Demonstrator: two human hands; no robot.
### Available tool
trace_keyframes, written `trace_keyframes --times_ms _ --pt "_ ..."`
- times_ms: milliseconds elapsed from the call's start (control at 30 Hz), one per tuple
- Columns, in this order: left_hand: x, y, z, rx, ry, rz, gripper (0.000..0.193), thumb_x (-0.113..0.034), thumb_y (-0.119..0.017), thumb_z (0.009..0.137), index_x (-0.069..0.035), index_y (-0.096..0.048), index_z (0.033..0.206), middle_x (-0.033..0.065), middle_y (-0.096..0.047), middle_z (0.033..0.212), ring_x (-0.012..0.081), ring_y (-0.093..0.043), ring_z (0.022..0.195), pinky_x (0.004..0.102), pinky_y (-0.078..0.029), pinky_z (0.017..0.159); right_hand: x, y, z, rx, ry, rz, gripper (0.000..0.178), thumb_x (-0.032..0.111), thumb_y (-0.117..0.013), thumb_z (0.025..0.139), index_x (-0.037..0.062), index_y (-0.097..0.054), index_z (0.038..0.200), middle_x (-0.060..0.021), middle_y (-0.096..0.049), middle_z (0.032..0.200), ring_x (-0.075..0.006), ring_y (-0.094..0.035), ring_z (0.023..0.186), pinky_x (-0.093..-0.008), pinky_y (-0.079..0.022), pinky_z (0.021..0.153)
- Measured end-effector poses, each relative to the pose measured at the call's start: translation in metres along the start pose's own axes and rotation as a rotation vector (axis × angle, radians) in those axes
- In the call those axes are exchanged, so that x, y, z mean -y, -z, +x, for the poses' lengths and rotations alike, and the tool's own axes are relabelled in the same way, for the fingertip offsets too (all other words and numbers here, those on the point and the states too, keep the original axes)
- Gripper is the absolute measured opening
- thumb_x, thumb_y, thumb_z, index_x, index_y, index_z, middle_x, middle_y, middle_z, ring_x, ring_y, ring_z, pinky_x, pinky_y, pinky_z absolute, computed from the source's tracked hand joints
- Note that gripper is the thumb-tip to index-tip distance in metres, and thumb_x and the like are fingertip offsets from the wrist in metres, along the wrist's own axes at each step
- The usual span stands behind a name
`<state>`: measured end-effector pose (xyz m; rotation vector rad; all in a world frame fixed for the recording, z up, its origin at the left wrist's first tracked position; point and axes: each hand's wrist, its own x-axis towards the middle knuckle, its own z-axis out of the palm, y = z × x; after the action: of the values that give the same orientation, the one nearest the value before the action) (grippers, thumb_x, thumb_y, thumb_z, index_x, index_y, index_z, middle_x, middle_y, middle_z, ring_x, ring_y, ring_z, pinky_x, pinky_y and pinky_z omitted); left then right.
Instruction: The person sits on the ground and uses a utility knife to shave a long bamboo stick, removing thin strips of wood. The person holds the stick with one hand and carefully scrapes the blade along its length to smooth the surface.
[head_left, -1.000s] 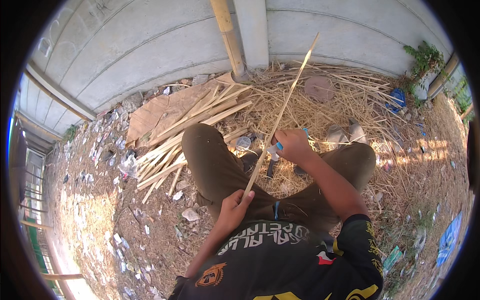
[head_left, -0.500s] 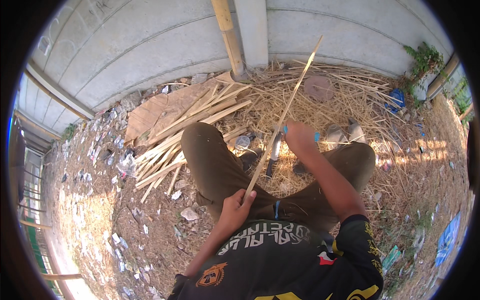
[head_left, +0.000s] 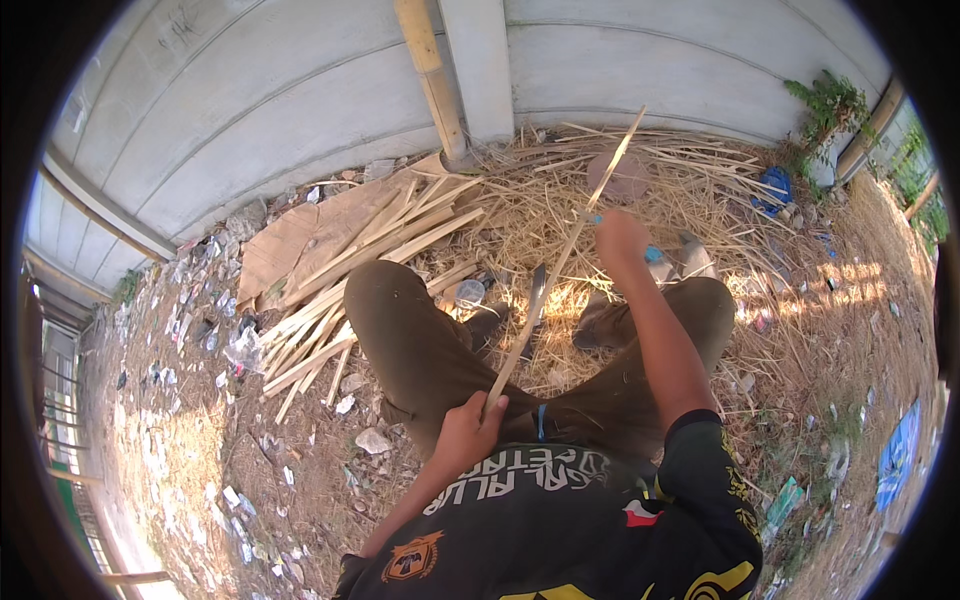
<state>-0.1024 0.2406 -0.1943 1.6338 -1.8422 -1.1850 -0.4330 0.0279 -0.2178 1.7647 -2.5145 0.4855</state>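
Room on the right; a long wooden strip (head_left: 561,262) bars the middle.
My easiest passage lies right of the right hand (head_left: 622,243), over the ground (head_left: 815,350) beyond the right knee (head_left: 705,305). The strip slants from the left hand (head_left: 467,432) up past the right one, so crossing straight between the knees meets it. Left of it I get a narrower gap, bounded by the left knee (head_left: 383,300), with a knife (head_left: 537,282) and a clear cup (head_left: 470,292) low down. Outside that knee, a pile of strips (head_left: 310,335) obstructs any low sweep; ahead, the wall (head_left: 640,60) stops me.
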Motion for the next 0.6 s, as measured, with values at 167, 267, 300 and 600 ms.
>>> trace_keyframes --times_ms 167,267,300,600 --pt "-0.009 0.012 -0.006 0.095 0.06 -0.049 0.044 -0.037 -0.06 0.104 0.001 -0.055 0.084 0.0127 -0.046 0.058 0.0151 -0.042 0.055 0.038 -0.039 0.053 -0.008 -0.007 0.003 -0.031 -0.069 -0.048 0.017 0.015 -0.063 0.088 0.0057 -0.077 0.088 -0.0177 -0.074 0.088 -0.0367 -0.074 0.083 -0.0477 -0.058 0.069" --pt "-0.002 0.027 -0.024 0.155 0.083 -0.003 0.044 -0.038 -0.059 0.104 0.001 -0.056 0.084 0.012 -0.047 0.059 0.0146 -0.043 0.056 0.0375 -0.039 0.054 -0.028 -0.007 0.011 -0.022 -0.143 -0.079 0.018 0.015 -0.062 0.09 0.0059 -0.077 0.089 -0.017 -0.075 0.09 -0.0364 -0.075 0.087 -0.048 -0.058 0.071" --pt "0.0 0.034 -0.03 0.174 0.085 0.031 0.044 -0.039 -0.059 0.104 0.001 -0.056 0.084 0.0119 -0.047 0.059 0.0147 -0.043 0.056 0.0374 -0.039 0.054 -0.036 -0.008 0.013 -0.015 -0.168 -0.098 0.018 0.015 -0.061 0.091 0.0059 -0.077 0.089 -0.0169 -0.075 0.09 -0.0363 -0.075 0.088 -0.0481 -0.059 0.072" --pt "0.028 0.075 -0.085 0.225 0.179 0.082 0.045 -0.039 -0.059 0.104 0.002 -0.057 0.084 0.013 -0.048 0.058 0.0172 -0.041 0.056 0.0381 -0.036 0.053 -0.038 -0.018 0.012 -0.038 -0.331 0.121 0.019 0.017 -0.067 0.085 0.0015 -0.075 0.092 -0.0234 -0.074 0.091 -0.0389 -0.074 0.09 -0.0489 -0.058 0.075"
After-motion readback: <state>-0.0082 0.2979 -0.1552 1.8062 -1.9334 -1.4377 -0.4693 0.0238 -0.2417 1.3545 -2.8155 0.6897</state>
